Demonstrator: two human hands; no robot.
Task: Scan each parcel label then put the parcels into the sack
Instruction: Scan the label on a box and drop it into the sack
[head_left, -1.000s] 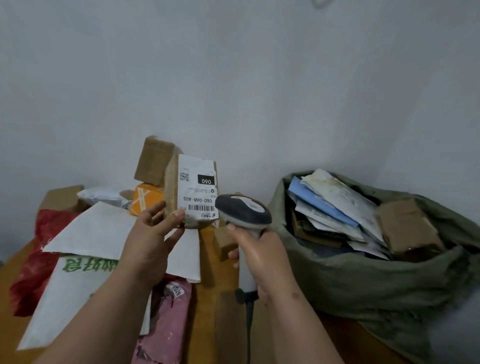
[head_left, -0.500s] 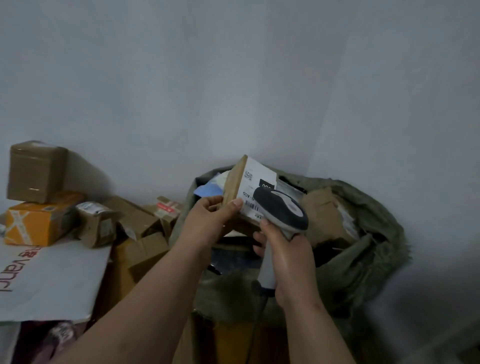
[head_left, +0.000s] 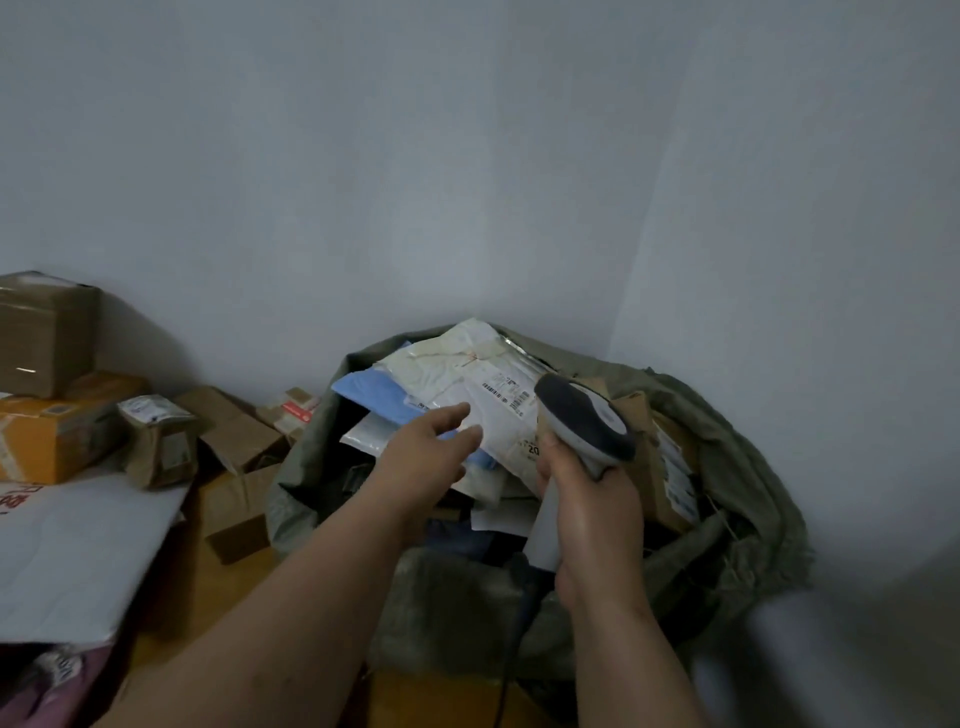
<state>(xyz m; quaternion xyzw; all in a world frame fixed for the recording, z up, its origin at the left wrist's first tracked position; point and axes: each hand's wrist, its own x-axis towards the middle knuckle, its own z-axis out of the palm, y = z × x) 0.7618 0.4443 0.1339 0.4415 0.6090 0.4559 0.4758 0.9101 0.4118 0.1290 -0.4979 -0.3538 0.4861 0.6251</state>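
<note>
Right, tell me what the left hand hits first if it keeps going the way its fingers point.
Probably the white mailer on top of the sack; the left hand points at it, open, though depth is unclear.

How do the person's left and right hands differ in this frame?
The left hand is open with fingers extended and holds nothing; the right hand grips the grey handheld barcode scanner. The left reaches flat over the blue mailer; the right stands upright. Both are over the green fabric sack.
</note>
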